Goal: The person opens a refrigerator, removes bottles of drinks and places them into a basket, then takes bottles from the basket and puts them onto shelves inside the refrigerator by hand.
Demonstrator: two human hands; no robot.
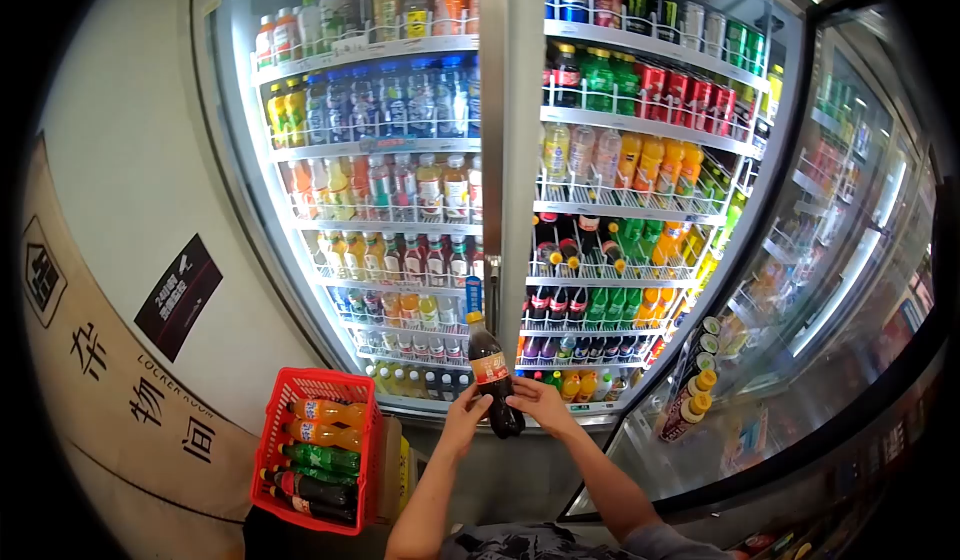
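A dark cola bottle (489, 368) with a yellow cap and a red-and-tan label stands nearly upright between my two hands, in front of the fridge. My left hand (466, 415) grips its lower left side. From the right, my right hand (538, 404) is closed on the same bottle near the label's lower edge. Behind it are the fridge's centre post and lower shelves. Down to the left, a red basket (373, 440) holds orange soda bottles (326, 422), green bottles (322, 458) and dark cola bottles (312, 497) lying on their sides.
The right fridge door (720, 460) stands open, angled toward me. Several cans and yellow-capped bottles (690, 405) are near its inner side. Shelves (620, 210) hold rows of drinks; some cola bottles (570, 252) lie tilted. The left fridge door (370, 210) is closed. A cardboard box (388, 470) adjoins the basket.
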